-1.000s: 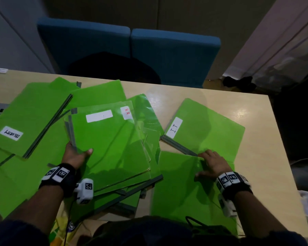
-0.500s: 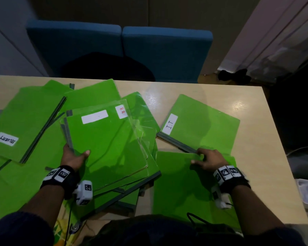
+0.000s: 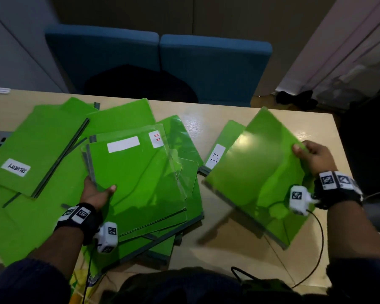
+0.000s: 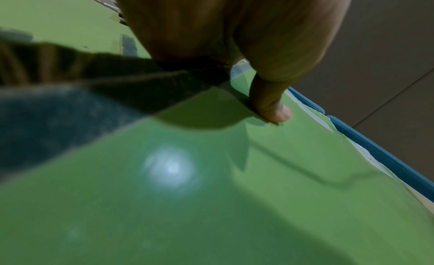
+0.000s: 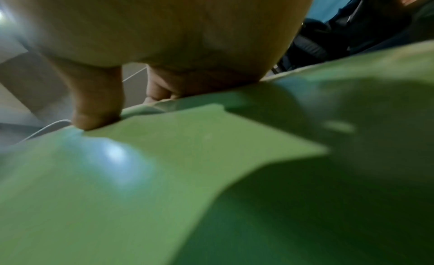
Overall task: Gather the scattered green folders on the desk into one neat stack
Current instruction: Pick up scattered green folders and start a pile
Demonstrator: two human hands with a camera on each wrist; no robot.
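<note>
Bare surface [image 3: 215,233] shows as a strip between the centre pile of folders [image 3: 140,183] and the lifted folder [image 3: 257,178], widening toward the near edge. Open room too along the far edge right of centre, and at the far right corner. Left half is fully covered by overlapping folders, the "SECURITY" folder [image 3: 31,150] among them. The "I.T" folder [image 3: 224,141] lies flat beneath the lifted one. A black cable [image 3: 316,249] trails over the near right corner. Blue chairs [image 3: 158,58] back the far edge.

Dim room; overhead glare is glinting off the raised folder [image 3: 257,172]; wrist views are blurring; head view's edges are bending.
</note>
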